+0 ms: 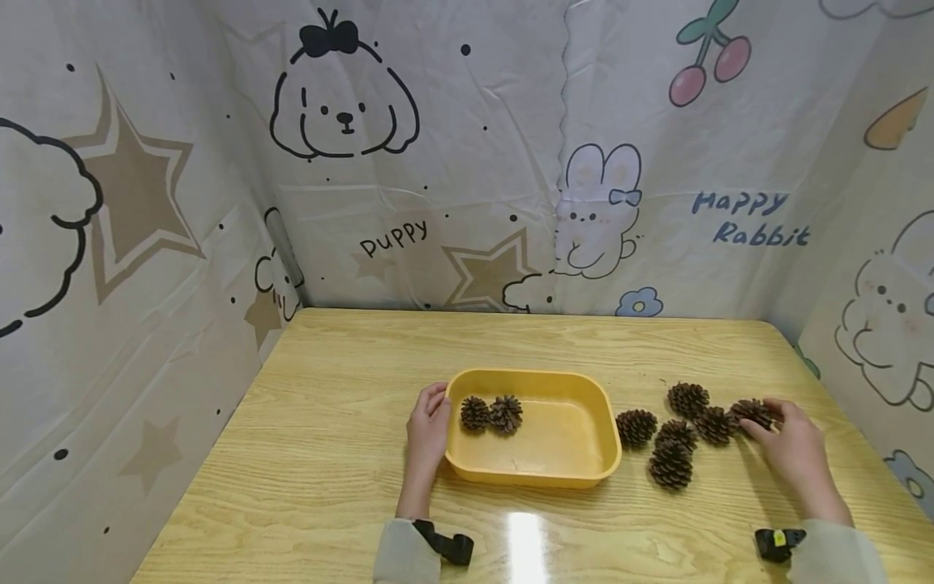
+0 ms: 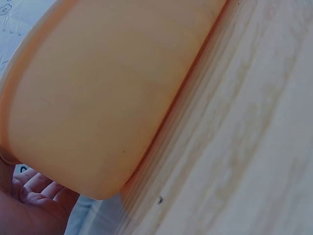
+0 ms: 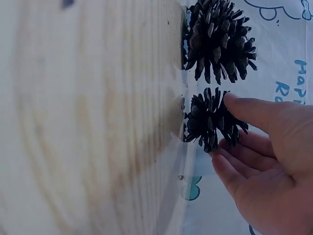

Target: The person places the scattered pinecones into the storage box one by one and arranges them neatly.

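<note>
My left hand [image 1: 429, 430] holds the left side of a yellow plastic tub [image 1: 558, 478]. In the left wrist view its fingers [image 2: 44, 188] bend beside the tub's corner, while the thumb is partly hidden by the rim. Two pine cones [image 1: 505, 414] lie at the left inside the tub. On the far right, my right hand [image 1: 795, 446] has thumb and fingers around a brown pine cone [image 3: 210, 120], which appears to rest on the table. A larger-looking pine cone [image 3: 220, 41] stands close to it in the right wrist view.
Several more pine cones [image 1: 671, 465] lie clustered between the tub and my right hand, one near the tub's right wall. The wooden table [image 1: 306, 454] ends at cloth-covered walls [image 1: 467, 162] with cartoon prints at the back and sides.
</note>
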`<state>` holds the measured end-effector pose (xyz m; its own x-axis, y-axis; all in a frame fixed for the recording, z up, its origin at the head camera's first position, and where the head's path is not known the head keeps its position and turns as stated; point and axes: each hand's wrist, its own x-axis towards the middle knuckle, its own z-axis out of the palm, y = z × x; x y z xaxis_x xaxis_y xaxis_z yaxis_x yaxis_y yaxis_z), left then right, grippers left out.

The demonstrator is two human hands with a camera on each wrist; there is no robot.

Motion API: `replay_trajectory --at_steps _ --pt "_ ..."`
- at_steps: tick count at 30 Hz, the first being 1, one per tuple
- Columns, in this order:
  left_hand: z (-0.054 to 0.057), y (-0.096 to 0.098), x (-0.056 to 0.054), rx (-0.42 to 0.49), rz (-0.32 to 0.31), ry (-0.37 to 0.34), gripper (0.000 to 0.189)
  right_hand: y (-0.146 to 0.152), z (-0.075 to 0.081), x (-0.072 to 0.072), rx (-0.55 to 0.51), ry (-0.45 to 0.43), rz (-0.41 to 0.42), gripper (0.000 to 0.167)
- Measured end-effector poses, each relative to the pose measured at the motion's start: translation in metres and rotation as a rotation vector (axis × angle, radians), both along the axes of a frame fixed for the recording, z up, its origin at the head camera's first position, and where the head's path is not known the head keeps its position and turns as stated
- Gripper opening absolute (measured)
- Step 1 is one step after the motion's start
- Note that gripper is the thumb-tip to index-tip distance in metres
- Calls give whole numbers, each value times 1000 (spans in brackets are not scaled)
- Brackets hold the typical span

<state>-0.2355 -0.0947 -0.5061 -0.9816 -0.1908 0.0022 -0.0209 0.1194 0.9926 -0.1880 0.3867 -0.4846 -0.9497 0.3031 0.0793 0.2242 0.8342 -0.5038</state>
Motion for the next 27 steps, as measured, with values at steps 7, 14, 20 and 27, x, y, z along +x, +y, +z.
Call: replay_trajectory --at_steps 7,14,20,27 --pt "0 0 -1 -3 3 -2 34 -1 0 0 5 17 -11 63" --pt "0 0 1 -23 3 -7 33 -2 1 2 -55 46 -26 61" --pt "0 0 1 -25 -5 1 34 -2 0 4 -70 84 -33 60" --pt "0 1 1 -28 1 2 34 -6 3 2 -81 139 -67 60"
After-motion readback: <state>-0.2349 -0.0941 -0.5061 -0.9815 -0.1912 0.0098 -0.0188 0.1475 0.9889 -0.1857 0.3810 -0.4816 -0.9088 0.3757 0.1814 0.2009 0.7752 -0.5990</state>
